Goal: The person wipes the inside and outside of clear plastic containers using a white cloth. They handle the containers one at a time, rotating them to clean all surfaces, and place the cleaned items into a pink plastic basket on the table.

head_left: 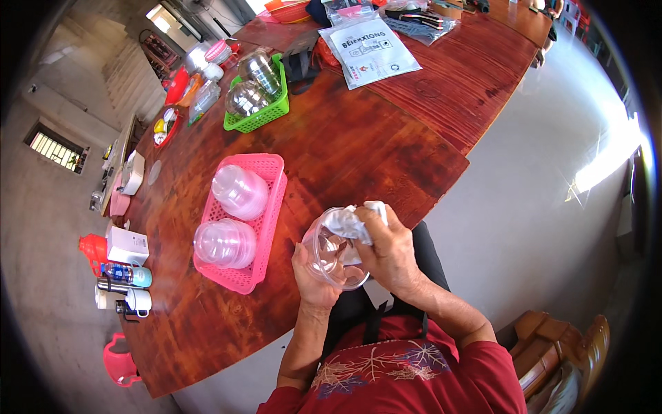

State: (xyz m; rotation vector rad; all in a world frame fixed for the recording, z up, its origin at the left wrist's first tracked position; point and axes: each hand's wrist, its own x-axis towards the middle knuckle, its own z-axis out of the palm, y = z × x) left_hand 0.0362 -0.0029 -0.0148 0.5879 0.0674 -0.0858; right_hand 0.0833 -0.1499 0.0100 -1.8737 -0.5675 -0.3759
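Note:
A clear plastic cup (324,257) is held over the table's near edge, tilted, by my left hand (315,281), whose fingers wrap its side and base. My right hand (389,250) grips a crumpled white tissue (347,224) against the cup's rim, with part of it seen through the clear wall. Left of my hands, a pink plastic basket (269,219) holds two stacks of clear cups (240,191), lying on their sides or upside down; I cannot tell which.
Farther off, a green basket (281,109) holds more clear containers (259,74). A white printed bag (369,52) lies on the reddish wooden table (358,152). Mugs and bottles (131,286) and a white box (127,245) line the left edge. A wooden chair (558,359) stands at lower right.

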